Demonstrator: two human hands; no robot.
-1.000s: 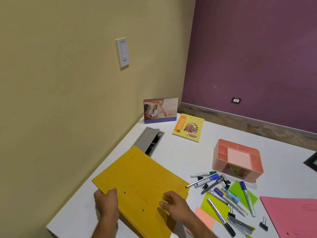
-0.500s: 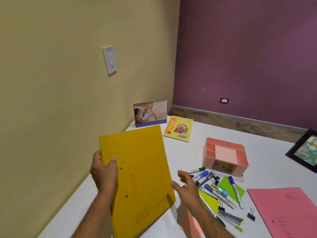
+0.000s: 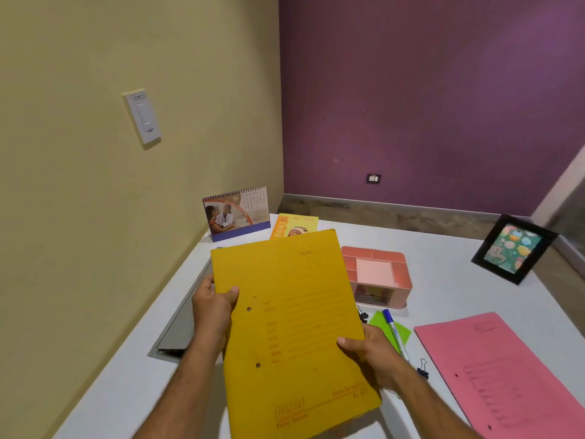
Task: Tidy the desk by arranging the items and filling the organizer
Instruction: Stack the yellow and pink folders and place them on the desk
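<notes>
A yellow file folder (image 3: 294,327) is held up off the white desk (image 3: 443,280), its front facing me. My left hand (image 3: 212,307) grips its left edge, thumb on the cover. My right hand (image 3: 370,353) grips its right edge lower down. Behind the folder stands the pink organizer (image 3: 376,274) with a pale pad in its middle compartment. A blue-capped marker (image 3: 394,331) lies on a green sticky note (image 3: 389,331). The folder hides most of the other pens and clips.
A pink folder (image 3: 506,375) lies flat at the right. A black binder clip (image 3: 422,370) sits beside it. At the back are a desk calendar (image 3: 237,213), a yellow booklet (image 3: 296,228) and a black picture frame (image 3: 512,248). An open grey cable hatch (image 3: 180,331) is at the left.
The folder went from lying on the desk to being lifted and turned upright. My right hand has taken hold of its right edge. The view has swung to the right.
</notes>
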